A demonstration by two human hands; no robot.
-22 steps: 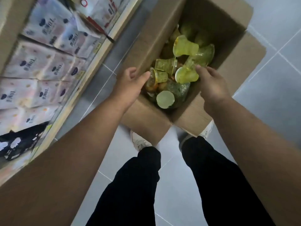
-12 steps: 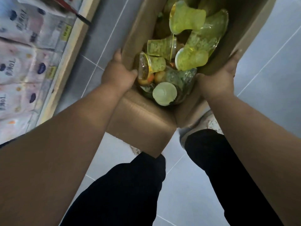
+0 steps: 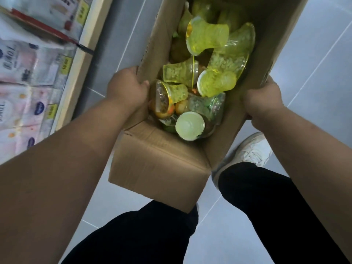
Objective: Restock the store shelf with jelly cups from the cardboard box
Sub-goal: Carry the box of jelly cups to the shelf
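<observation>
nearest to you, your trouser legs [image 3: 152,235] sit below the cardboard box [image 3: 158,164], and a white shoe [image 3: 251,149] shows just beside the box's near right corner. the box's near wall now overlaps your left leg in the view. a moment ago it sat further from you, so judge the box as lifted or drawn toward you.

at the box's side walls, note the main change. less than a second ago both hands were reaching into the opening toward the cups; they have since moved outward to the walls. your left hand [image 3: 127,92] grips the left wall at its rim, thumb inside the box, fingers outside. your right hand [image 3: 263,103] grips the right wall from outside; its fingertips are hidden behind the cardboard.

inside the box, the jelly cups [image 3: 209,37] lie on their sides in a loose heap, mostly yellow-green. neither hand holds one. their arrangement matches the earlier views.

left of the box, the store shelf [image 3: 80,60] carries tissue packs [image 3: 19,63], with yellow price tags [image 3: 65,63] on its edge. no jelly cup is visible on it. beyond and right of the box lies tiled floor [image 3: 323,54].

meaning for the task: restocking has not begun. you are handling the whole box, likely to reposition it nearer the shelf before picking cups.
</observation>
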